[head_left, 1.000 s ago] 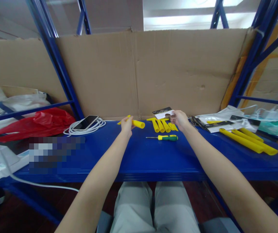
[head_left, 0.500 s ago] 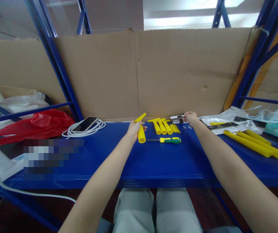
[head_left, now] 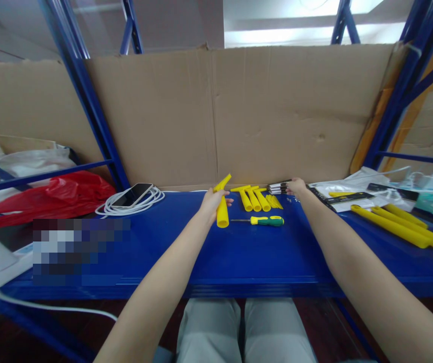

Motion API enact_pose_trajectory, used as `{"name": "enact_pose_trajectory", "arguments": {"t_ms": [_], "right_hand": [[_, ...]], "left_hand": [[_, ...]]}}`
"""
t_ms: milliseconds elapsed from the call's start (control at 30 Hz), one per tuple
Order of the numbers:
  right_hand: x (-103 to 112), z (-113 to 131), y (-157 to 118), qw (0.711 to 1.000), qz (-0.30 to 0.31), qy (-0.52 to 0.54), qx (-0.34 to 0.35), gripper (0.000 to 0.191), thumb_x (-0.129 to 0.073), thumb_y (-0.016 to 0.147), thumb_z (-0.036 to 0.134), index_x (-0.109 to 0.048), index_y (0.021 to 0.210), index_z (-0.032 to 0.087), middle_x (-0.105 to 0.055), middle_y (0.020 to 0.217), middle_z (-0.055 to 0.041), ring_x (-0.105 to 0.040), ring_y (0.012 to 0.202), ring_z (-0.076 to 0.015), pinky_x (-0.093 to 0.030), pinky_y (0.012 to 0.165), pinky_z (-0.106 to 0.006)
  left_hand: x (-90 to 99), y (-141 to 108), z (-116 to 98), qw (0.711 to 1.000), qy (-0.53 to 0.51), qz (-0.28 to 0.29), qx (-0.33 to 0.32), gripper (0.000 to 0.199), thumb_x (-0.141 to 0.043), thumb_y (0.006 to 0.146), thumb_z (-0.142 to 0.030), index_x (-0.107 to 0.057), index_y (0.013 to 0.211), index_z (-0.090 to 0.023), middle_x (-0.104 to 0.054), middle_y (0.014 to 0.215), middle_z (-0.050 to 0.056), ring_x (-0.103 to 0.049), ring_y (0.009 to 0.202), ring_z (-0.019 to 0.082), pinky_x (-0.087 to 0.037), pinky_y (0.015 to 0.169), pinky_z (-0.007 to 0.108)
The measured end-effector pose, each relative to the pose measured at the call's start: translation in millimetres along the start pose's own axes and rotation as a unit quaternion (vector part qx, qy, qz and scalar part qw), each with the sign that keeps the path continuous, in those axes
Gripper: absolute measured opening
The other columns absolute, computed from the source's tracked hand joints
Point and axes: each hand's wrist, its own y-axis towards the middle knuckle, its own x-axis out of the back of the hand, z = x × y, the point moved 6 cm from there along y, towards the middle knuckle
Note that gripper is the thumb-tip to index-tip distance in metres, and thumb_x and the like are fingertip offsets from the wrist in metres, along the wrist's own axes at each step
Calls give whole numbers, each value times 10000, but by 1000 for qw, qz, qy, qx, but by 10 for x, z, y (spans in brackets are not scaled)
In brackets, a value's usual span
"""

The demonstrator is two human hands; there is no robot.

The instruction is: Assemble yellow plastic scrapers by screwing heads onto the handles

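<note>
My left hand point(head_left: 216, 202) is wrapped round a yellow T-shaped plastic handle point(head_left: 222, 216), its hollow tube end pointing towards me. At the back of the shelf my right hand point(head_left: 295, 186) is closed in a pinch at the right end of some black-and-silver strips point(head_left: 276, 188); its fingertips are partly hidden. Between my hands lie several more yellow T-shaped handles point(head_left: 254, 200) side by side, with small flat yellow pieces point(head_left: 274, 201) beside them. In front of these is a screwdriver point(head_left: 267, 221) with a green and yellow grip, its shaft pointing left.
Long yellow tubes point(head_left: 397, 227) and plastic packets point(head_left: 352, 199) lie at the right. A phone point(head_left: 135, 194) rests on a coiled white cable point(head_left: 105, 209) at the left, near a red plastic bag point(head_left: 61, 196). Cardboard point(head_left: 276, 111) walls off the back.
The black-and-silver strips at my right hand have shifted and sit closer together. My left hand still holds the yellow handle, almost unmoved. The view has shifted slightly.
</note>
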Motion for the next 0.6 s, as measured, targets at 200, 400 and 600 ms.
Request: {"name": "enact_pose_trajectory", "arguments": {"t_ms": [200, 400, 600], "right_hand": [[25, 55, -89, 999, 4, -32, 9, 407, -567, 707, 39, -501, 1100, 125, -565, 747, -43, -473, 445, -65, -431, 384, -198], [89, 226, -244, 997, 7, -64, 43, 521, -593, 685, 67, -463, 1189, 109, -600, 838, -82, -486, 459, -71, -389, 367, -179], [-76, 499, -832, 961, 139, -123, 206, 170, -497, 769, 125, -620, 886, 116, -622, 736, -59, -493, 460, -76, -388, 412, -188]], "left_hand": [[1, 24, 27, 1000, 8, 10, 6, 404, -569, 737, -34, -475, 1126, -93, -665, 868, 124, -584, 451, 102, -445, 418, 212], [-6, 49, 63, 998, 11, 42, 37, 238, -498, 839, -125, -529, 1069, -74, -678, 863, 126, -554, 409, 83, -437, 417, 213], [-49, -29, 77, 989, 35, 106, 100, 196, -379, 905, -152, -494, 1044, -75, -672, 787, 89, -548, 417, 80, -397, 372, 178]]}}
